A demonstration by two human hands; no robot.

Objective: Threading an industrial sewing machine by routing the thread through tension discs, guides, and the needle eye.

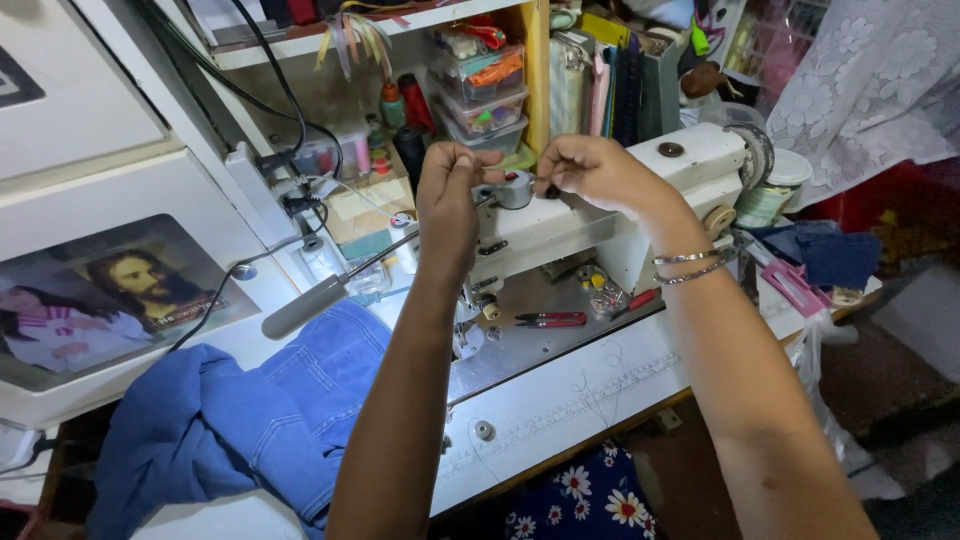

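My left hand [448,195] is raised over the top of a white sewing machine [600,205], fingers pinched together beside a small round metal knob [515,190] on the machine's head. My right hand [590,170] hovers just right of that knob, fingertips pinched too; a thin thread may run between the hands but it is too fine to tell. Two silver bangles [688,268] circle my right wrist. Blue denim fabric [240,420] lies bunched on the table at the left, under my left forearm.
Red-handled snips [552,320] and small bobbins [597,290] lie on the machine bed. A grey lamp head [303,307] points at the needle area. Shelves behind hold thread spools [400,105] and plastic boxes [482,95]. A framed picture [110,295] sits at left.
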